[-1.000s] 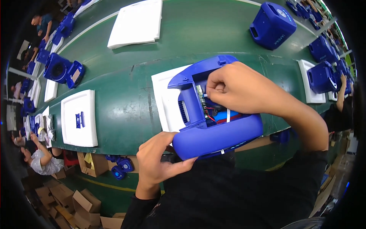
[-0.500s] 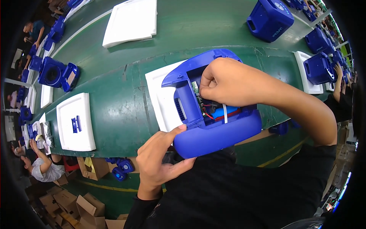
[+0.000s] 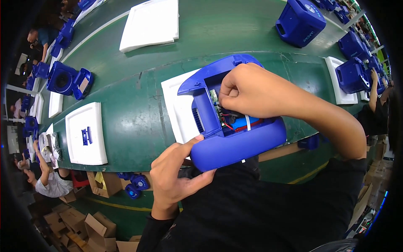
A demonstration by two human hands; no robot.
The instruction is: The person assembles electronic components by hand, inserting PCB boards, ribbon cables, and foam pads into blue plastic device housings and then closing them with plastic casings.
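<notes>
An open blue plastic housing (image 3: pixel 241 147) is tilted toward me at the front of the green bench, over a white foam tray (image 3: pixel 177 110). My left hand (image 3: pixel 172 176) grips its near left corner, thumb below and fingertips on top. Inside lie a green circuit board (image 3: pixel 214 95), red and black wires (image 3: pixel 227 125) and a blue-wrapped block (image 3: pixel 240 123) crossed by a white strap (image 3: pixel 248 122). Reaching in from the right, my right hand (image 3: pixel 252 90) has its fingers pinched together beside the board. Whatever the pinch holds is hidden by the fingers.
Left on the bench, a foam tray (image 3: pixel 86 147) carries small blue parts (image 3: pixel 86 136). Beyond are a foam sheet (image 3: pixel 150 25), a blue box-shaped unit (image 3: pixel 300 23) and an opened blue unit (image 3: pixel 63 79). Other people work at both sides. Cardboard boxes (image 3: pixel 98 229) stand on the floor.
The far foam sheet and blue unit appear slightly farther right. The housing's near edge sits a little higher, and a white strap end now shows beneath it. Both hands keep nearly the same grip.
</notes>
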